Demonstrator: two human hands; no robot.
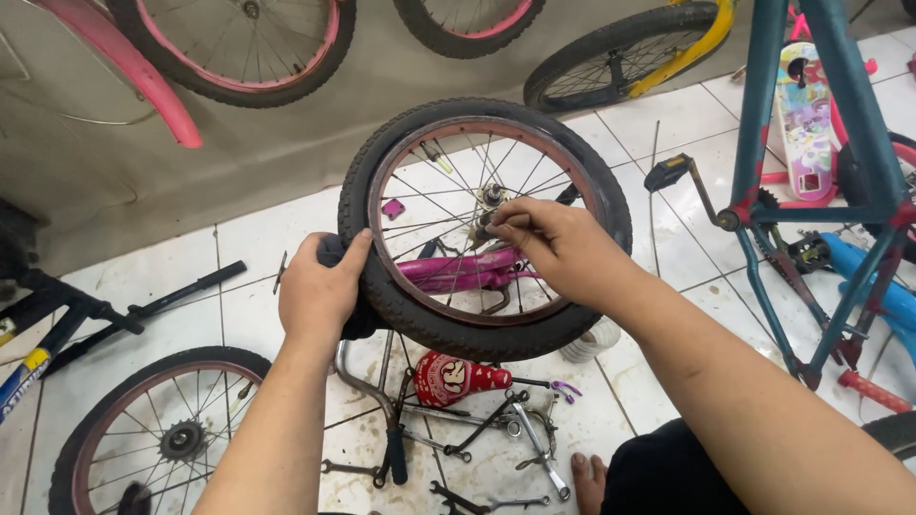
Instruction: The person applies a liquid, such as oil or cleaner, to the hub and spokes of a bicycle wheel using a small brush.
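The person holds a small bicycle wheel [485,227] upright over the tiled floor [658,248], in the middle of the scene. The left hand [320,291] clamps the black tyre [382,296] at its near-left edge. The right hand [553,246] reaches through the spokes, its fingertips [496,224] pinched at the hub [491,197]. The wheel is already off its bicycle; the hub work looks unfinished. Wrenches [458,496] and a red saddle [456,378] lie below, a teal frame [811,191] to the right.
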